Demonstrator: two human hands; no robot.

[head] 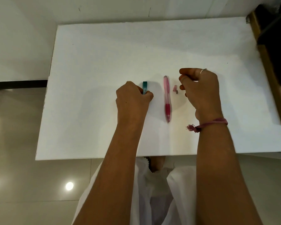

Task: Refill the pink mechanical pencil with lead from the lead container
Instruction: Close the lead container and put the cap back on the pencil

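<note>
Lying mid-worktop (pixel 152 46), the pink mechanical pencil (pixel 167 98) is uncapped, its cap (pixel 175 88) just beside. The lead container (pixel 144 87) is gripped by the left hand (pixel 133 98); the right hand (pixel 199 88) is loosely curled, empty. The container should be opened gently so leads are not snapped.

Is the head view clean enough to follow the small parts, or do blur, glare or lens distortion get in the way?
Head view: even, soft light with faint shadows on the white table; wide-angle bend along its edges; a glare spot on the floor tiles. The pink mechanical pencil and the small cap pieces look slightly soft; the print on the lead container is unreadable.
</note>
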